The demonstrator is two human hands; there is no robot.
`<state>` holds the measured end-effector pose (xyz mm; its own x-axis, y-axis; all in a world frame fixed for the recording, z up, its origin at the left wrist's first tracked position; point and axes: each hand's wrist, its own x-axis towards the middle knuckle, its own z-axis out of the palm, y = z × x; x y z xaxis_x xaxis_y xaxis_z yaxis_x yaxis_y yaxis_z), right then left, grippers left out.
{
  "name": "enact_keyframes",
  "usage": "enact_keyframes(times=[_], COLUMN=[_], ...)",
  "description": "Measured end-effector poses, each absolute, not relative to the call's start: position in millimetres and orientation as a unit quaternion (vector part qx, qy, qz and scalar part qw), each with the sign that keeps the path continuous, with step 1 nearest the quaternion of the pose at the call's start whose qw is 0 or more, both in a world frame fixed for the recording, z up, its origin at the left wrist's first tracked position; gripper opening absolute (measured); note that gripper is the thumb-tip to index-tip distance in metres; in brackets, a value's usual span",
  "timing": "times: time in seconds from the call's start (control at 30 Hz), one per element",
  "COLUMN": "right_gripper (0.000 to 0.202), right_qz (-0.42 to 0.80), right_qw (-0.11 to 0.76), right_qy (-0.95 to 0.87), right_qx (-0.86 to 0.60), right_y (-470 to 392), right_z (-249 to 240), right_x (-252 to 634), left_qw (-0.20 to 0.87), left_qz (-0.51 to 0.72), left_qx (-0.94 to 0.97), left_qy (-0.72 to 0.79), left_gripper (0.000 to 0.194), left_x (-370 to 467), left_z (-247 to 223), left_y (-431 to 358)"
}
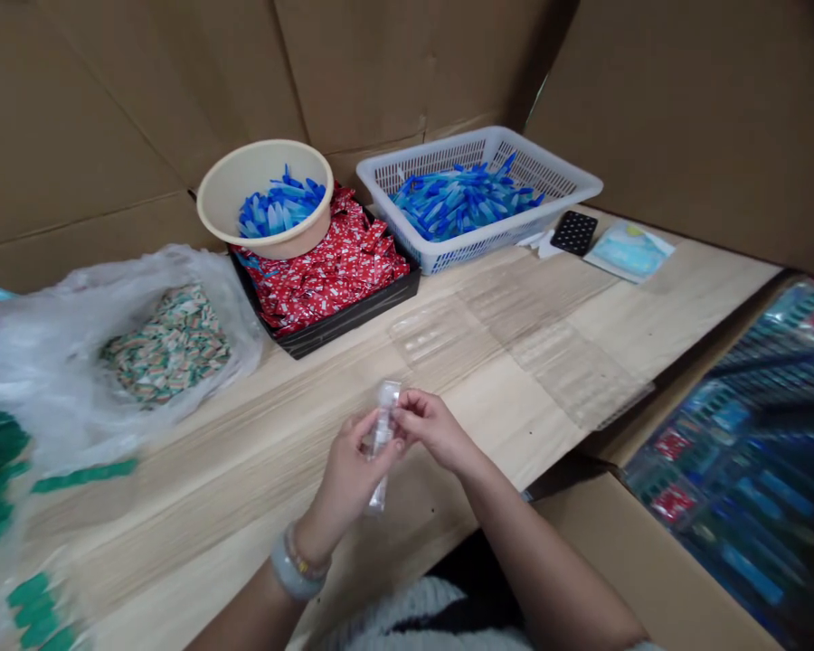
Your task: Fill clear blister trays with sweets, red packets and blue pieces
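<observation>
Near the front of the wooden table (244, 452), a narrow strip of clear plastic (378, 495) is held upright between both hands. My left hand (353, 461) pinches its middle with thumb and fingers; a pale bangle circles that wrist. At the strip's upper right side, my right hand (429, 425) has its fingers closed on it. Several clear plastic trays (549, 353) lie flat beyond the hands, to the right. Whether anything sits inside the strip is too blurred to tell.
Along the back stand a cream bowl (207, 203) and a white basket (440, 258) of blue pieces, with a black box (353, 316) of red packets. A plastic bag (54, 353) is left, a filled carton (651, 561) right. A black dotted item (574, 232) lies behind.
</observation>
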<state>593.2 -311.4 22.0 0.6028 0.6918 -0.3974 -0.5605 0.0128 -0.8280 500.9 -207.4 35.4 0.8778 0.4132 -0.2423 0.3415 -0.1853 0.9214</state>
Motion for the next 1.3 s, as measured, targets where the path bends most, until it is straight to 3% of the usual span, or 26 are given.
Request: enact_keyframes(times=[0.1,0.23,0.37,0.47,0.6,0.7,0.87,1.0,1.13,1.23,1.3], right_gripper=[0.018,0.016,0.019,0.020,0.011,0.012,0.033,0.044,0.058,0.062,0.063], right_qz=[0.400,0.347,0.302,0.224,0.217,0.154,-0.077,-0.168,-0.132,-0.085,-0.074], right_qw=[0.660,0.675,0.707,0.748,0.737,0.674,0.518,0.364,0.220,0.160,0.138], right_qy=[-0.090,-0.048,0.034,0.112,0.172,0.184,0.037,-0.092,-0.177,-0.221,-0.246], right_qx=[-0.630,-0.650,-0.639,-0.615,-0.616,-0.699,-0.851,-0.912,-0.950,-0.958,-0.957], right_y=[-319.9,-343.8,-391.8,-427.1,-445.1,-459.0,-506.1,-510.0,-485.4,-477.7,-480.3], right_z=[43.6,53.6,37.4,15.4,-4.3,-6.0,-21.6,-45.3,-47.5,-40.4,-38.3], right_x=[589.7,574.6,562.9,575.4,610.3,612.7,557.0,526.7,526.6,539.8,553.1], left_qw=[0.572,0.628,0.681,0.652,0.551,0.450,0.291,0.308,0.280,0.211,0.189], left_qz=[0.065,0.078,0.071,0.093,-0.058,-0.107,-0.042,0.026,0.095,0.037,-0.005], left_qx=[0.789,0.740,0.682,0.697,0.829,0.883,0.940,0.926,0.953,0.973,0.978], left_qy=[0.216,0.229,0.256,0.284,0.077,-0.076,-0.174,-0.214,-0.065,0.089,0.094], left_gripper=[0.032,0.030,0.035,0.038,0.025,0.026,0.022,0.027,0.034,0.048,0.057], left_x=[499.6,502.7,498.3,481.3,458.2,463.0,508.6,551.6,604.7,634.0,642.2], left_z=[38.6,37.2,45.2,68.0,85.4,65.8,14.9,-0.6,4.1,5.4,2.0], left_y=[-213.7,-225.6,-215.2,-198.9,-227.4,-285.3,-361.4,-357.0,-306.7,-279.5,-277.1])
